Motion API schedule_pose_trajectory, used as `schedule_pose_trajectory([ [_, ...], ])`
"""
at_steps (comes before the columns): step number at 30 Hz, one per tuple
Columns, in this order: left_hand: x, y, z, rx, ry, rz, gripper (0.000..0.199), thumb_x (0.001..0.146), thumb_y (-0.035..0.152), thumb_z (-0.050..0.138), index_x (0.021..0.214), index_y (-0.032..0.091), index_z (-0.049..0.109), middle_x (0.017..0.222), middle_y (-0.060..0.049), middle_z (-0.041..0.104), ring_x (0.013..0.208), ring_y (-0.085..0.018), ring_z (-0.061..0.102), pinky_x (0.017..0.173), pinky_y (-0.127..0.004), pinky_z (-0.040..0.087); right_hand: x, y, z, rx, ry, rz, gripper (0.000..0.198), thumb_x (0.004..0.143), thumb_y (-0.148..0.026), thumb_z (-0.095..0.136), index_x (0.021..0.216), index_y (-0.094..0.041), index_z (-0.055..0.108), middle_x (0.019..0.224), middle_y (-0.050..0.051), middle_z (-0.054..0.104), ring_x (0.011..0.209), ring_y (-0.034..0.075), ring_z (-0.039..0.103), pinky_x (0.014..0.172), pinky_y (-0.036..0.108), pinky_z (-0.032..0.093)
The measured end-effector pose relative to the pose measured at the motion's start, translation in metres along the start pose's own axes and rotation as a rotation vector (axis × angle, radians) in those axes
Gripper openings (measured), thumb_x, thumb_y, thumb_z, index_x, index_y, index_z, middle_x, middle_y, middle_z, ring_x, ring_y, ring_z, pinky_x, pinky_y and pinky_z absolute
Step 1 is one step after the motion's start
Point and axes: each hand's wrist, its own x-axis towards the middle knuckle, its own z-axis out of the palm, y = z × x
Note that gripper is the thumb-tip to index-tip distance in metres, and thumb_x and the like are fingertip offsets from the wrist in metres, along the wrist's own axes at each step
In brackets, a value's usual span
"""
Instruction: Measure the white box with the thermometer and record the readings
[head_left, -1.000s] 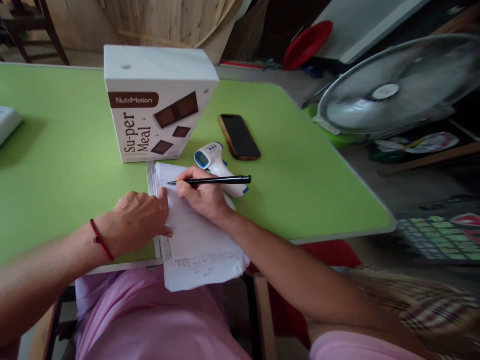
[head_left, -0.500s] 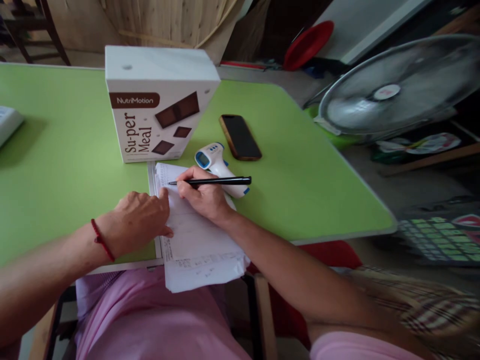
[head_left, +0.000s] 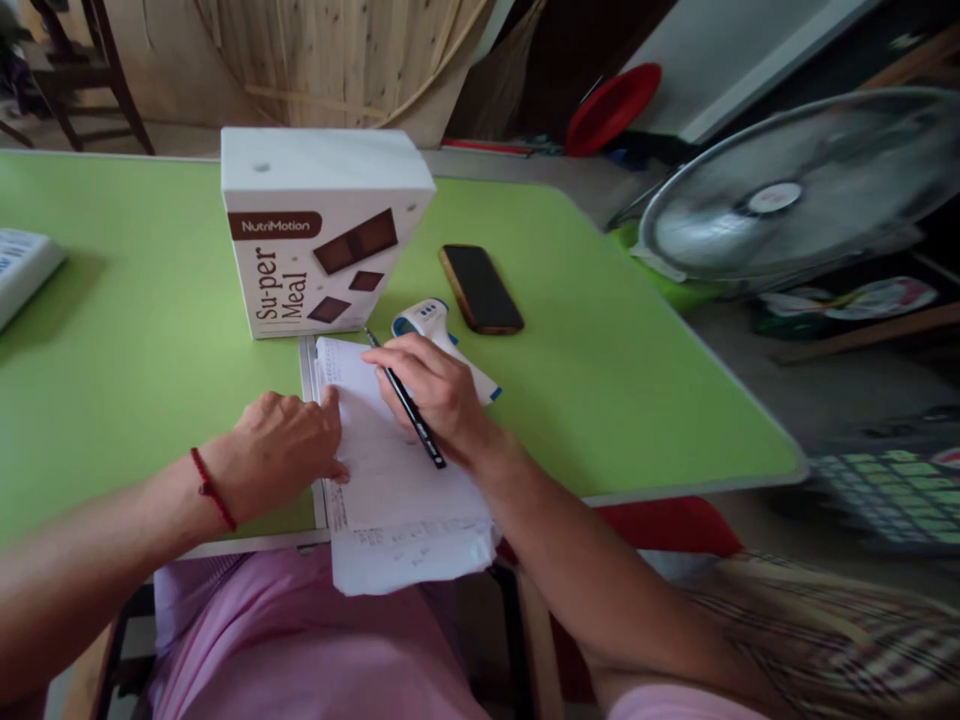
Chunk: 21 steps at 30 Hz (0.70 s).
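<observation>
Between the fingers of my right hand [head_left: 439,390] is a black pen [head_left: 409,415], its tip pointing up and away from me and its back end towards me. A stack of white paper sheets [head_left: 412,500] with handwriting lies below, its near end hanging over the table edge. My left hand [head_left: 289,435] rests on the left edge of the sheets, index finger and thumb apart, holding nothing. Just beyond my right hand lies a white and blue infrared thermometer [head_left: 480,375], partly covered by that hand.
A white box [head_left: 322,240] printed "Su-per Meal" stands upright behind the paper on the green table [head_left: 615,400]. To its right lies a phone [head_left: 480,288]. A white object [head_left: 26,270] sits at the far left. Beyond the right edge stands a fan [head_left: 795,190].
My right hand has lifted and shifted slightly right. The pen has swung from lying across the page to pointing away from me. My left hand stays on the paper's edge.
</observation>
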Motion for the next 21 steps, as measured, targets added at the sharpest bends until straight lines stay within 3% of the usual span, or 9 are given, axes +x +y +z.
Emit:
schedule_pose_trajectory([
  [5,0.000,0.000,0.002,-0.001,0.043,-0.014,0.067,0.085,0.046,0.060,0.128,-0.003,0.044,0.075,-0.017,0.070,0.076,-0.035,0.069,0.062,-0.039,0.051,0.000,0.003,-0.009,-0.229,-0.190,0.040,0.040,0.091,-0.006,0.030,0.117,-0.010,0.059,0.096,0.015,0.062,0.092,0.022,0.059,0.073,0.034,0.053],
  [8,0.000,0.000,0.005,0.008,0.057,0.002,0.066,0.085,0.047,0.060,0.128,-0.001,0.045,0.072,-0.015,0.069,0.072,-0.033,0.069,0.059,-0.036,0.049,0.000,0.001,-0.009,-0.270,-0.229,0.102,0.043,0.090,-0.006,0.028,0.121,-0.009,0.057,0.098,0.016,0.061,0.090,0.023,0.059,0.069,0.034,0.052],
  [12,0.005,-0.012,0.007,0.009,0.157,0.035,0.055,0.080,0.051,0.064,0.111,0.006,0.058,0.063,-0.009,0.065,0.061,-0.027,0.066,0.050,-0.030,0.041,-0.001,-0.006,-0.009,-0.216,-0.253,0.155,0.040,0.091,-0.020,0.038,0.126,-0.012,0.055,0.089,0.011,0.064,0.076,0.020,0.060,0.066,0.033,0.049],
  [14,0.011,-0.026,0.005,-0.092,0.407,0.045,0.036,0.083,0.050,0.060,0.083,0.014,0.062,0.055,-0.003,0.058,0.051,-0.018,0.058,0.046,-0.027,0.035,-0.001,-0.009,-0.009,-0.193,-0.320,0.173,0.040,0.089,-0.033,0.046,0.122,-0.014,0.058,0.082,0.008,0.066,0.070,0.019,0.060,0.062,0.031,0.047],
  [17,0.020,-0.055,-0.001,-0.408,1.261,-0.010,0.029,0.088,0.038,0.055,0.068,0.018,0.048,0.055,0.004,0.046,0.047,-0.008,0.042,0.047,-0.024,0.033,0.000,-0.012,-0.007,-0.218,-0.422,0.228,0.040,0.083,-0.042,0.056,0.112,-0.016,0.064,0.082,0.007,0.068,0.069,0.021,0.062,0.058,0.031,0.044],
  [18,0.023,-0.065,-0.003,-0.476,1.523,-0.018,0.029,0.084,0.040,0.062,0.072,0.019,0.046,0.061,0.004,0.045,0.051,-0.007,0.041,0.050,-0.023,0.034,0.000,-0.012,-0.007,-0.217,-0.435,0.248,0.039,0.081,-0.041,0.058,0.110,-0.016,0.065,0.084,0.007,0.069,0.071,0.021,0.063,0.059,0.031,0.045],
  [19,0.026,-0.075,-0.004,-0.532,1.693,-0.026,0.038,0.074,0.046,0.072,0.079,0.020,0.045,0.073,0.003,0.048,0.060,-0.008,0.045,0.057,-0.024,0.039,0.001,-0.013,-0.007,-0.204,-0.439,0.262,0.038,0.081,-0.039,0.059,0.109,-0.016,0.065,0.086,0.008,0.069,0.073,0.021,0.064,0.061,0.031,0.046],
  [20,0.029,-0.085,-0.004,-0.619,1.740,-0.047,0.051,0.065,0.051,0.078,0.087,0.020,0.045,0.086,0.001,0.050,0.074,-0.010,0.050,0.067,-0.025,0.042,0.002,-0.013,-0.007,-0.187,-0.436,0.270,0.037,0.080,-0.037,0.060,0.109,-0.015,0.066,0.088,0.008,0.070,0.074,0.021,0.064,0.064,0.031,0.047],
  [21,0.033,-0.093,-0.002,-0.715,1.630,-0.054,0.062,0.060,0.056,0.079,0.097,0.020,0.044,0.097,-0.001,0.051,0.088,-0.014,0.051,0.075,-0.028,0.043,0.003,-0.013,-0.007,-0.171,-0.430,0.276,0.036,0.080,-0.036,0.061,0.109,-0.015,0.066,0.090,0.009,0.070,0.075,0.021,0.064,0.066,0.032,0.047],
])
